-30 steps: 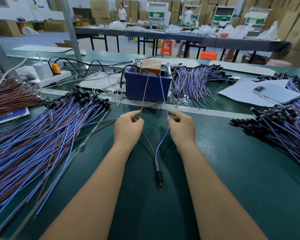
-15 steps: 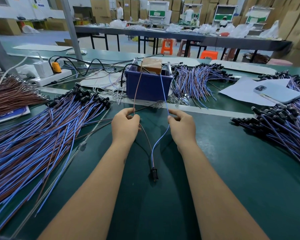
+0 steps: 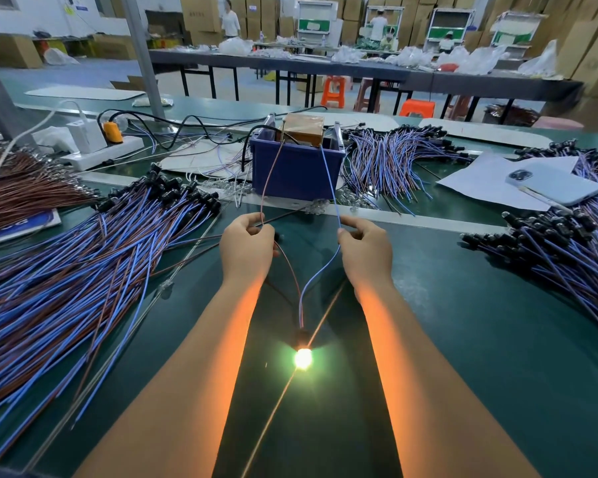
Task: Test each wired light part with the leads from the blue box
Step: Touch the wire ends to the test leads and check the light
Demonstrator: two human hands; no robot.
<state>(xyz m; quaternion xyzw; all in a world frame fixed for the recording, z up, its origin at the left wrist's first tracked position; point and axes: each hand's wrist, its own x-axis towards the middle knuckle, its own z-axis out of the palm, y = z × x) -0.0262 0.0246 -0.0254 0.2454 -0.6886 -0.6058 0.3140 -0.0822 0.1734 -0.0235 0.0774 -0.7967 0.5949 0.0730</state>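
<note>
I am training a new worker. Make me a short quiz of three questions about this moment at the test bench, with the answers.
1. True or false: the lamp lying between the forearms is lit.
2. Which lead does the left hand pinch? A: the blue lead. B: the brown lead. C: no lead.
3. Fill in: the phone lies on a sheet of ____ at the right of the blue box.

Key
1. True: it glows brightly on the green table.
2. B: the brown lead goes to the left hand; the blue lead goes to the right hand.
3. paper.
</note>
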